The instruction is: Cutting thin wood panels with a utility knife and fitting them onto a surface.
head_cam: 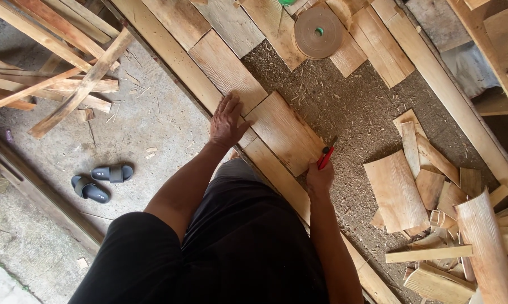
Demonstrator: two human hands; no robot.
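The left hand (227, 121) lies open, fingers spread, on a wood veneer sheet (285, 132). The right hand (319, 179) grips a red utility knife (326, 157) at that sheet's edge. A tan tape roll (319, 32) lies well beyond both.

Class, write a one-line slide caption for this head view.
Left hand steadies a wooden board while right hand holds a red knife.

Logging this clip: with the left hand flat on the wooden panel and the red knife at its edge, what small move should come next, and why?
Probably draw the red utility knife along the panel's lower right edge. The right hand grips it with the blade tip at the edge of the wooden panel, while the left hand presses flat at the panel's far corner, apparently steadying it for a cut.
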